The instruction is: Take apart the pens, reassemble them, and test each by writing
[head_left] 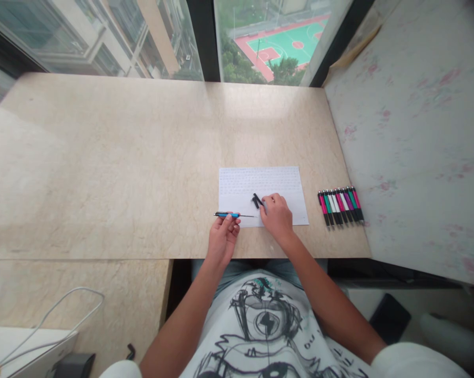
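My left hand (223,236) pinches a blue pen barrel (227,214) whose thin refill tip points right across the lower edge of a written sheet of paper (260,181). My right hand (277,215) rests on that sheet with its fingers closed around a small black pen part (257,200). The two hands are a short gap apart, both near the front edge of the marble counter (122,168).
A row of several pens (340,206) in pink, green, white and purple lies to the right of the paper. A pale wall panel (410,147) bounds the counter on the right. Windows run along the back. A white cable (55,315) and laptop sit lower left.
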`<state>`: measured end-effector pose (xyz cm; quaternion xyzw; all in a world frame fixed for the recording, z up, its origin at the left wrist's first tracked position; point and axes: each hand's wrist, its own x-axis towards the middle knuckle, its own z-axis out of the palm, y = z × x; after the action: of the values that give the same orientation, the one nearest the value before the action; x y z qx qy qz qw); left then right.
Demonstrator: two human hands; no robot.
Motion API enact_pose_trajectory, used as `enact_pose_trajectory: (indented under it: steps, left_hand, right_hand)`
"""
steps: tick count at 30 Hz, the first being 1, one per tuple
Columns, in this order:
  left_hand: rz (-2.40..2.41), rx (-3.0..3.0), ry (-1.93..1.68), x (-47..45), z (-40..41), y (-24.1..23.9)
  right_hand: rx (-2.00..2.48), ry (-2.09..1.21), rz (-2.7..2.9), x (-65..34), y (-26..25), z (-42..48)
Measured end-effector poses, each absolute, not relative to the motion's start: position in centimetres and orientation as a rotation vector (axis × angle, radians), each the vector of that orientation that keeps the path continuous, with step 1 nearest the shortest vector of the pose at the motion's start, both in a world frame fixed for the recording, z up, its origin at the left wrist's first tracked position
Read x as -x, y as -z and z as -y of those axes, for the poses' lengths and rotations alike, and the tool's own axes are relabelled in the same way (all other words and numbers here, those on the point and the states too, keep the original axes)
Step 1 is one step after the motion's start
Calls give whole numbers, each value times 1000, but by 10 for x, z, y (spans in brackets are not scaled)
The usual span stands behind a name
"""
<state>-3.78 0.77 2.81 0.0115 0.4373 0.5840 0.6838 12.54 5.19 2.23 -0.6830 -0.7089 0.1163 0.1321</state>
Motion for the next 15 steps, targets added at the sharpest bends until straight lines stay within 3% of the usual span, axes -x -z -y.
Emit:
enact_pose_trajectory:
  steps: [6, 12, 15]
  left_hand:
    - [-984, -8, -1322, 42, -6, -25]
    - [-991, -20, -1352, 46, -10, -21]
    - [-991, -34, -1360, 46, -12, -22]
  right_hand:
    - [2059, -316, 1893, -131, -23, -58]
    - [1688, -813, 1565, -153, -33, -44]
    - [1575, -902, 1572, -159, -45, -33]
